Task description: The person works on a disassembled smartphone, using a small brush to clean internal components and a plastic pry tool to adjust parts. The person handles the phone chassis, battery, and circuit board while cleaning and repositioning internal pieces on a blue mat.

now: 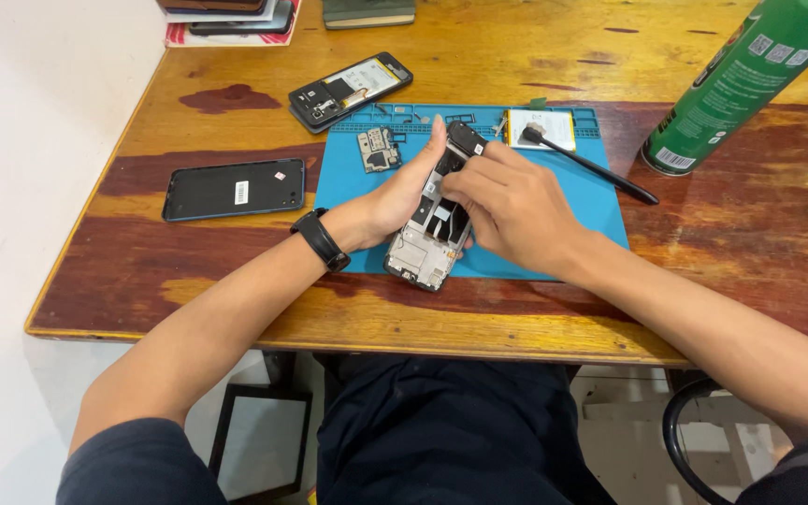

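Both hands hold an opened phone frame (430, 229) tilted above the near edge of a blue work mat (600, 210). Cupped along the frame's left side, the left hand (402, 192) has its fingers pressed against the edge and a fingertip reaching up by the top corner; a black wristband (320, 239) sits on that wrist. From the other side, the right hand (512, 206) lies over the frame with its fingers curled and drawn together on the upper part of the exposed inside; they seem to pinch or press something small there, but the knuckles hide it.

Just beyond the grip, on the mat, a small circuit board (378, 150) lies to the left. To the right lies a white battery (541, 128), with a black brush (591, 165) slanting away from it. Further beyond the grip, off the mat, another opened phone (350, 91) rests on the wooden table (189, 299). Well to the left of the left hand lies a dark back cover (234, 188). Far right of the grip stands a green spray can (741, 79).
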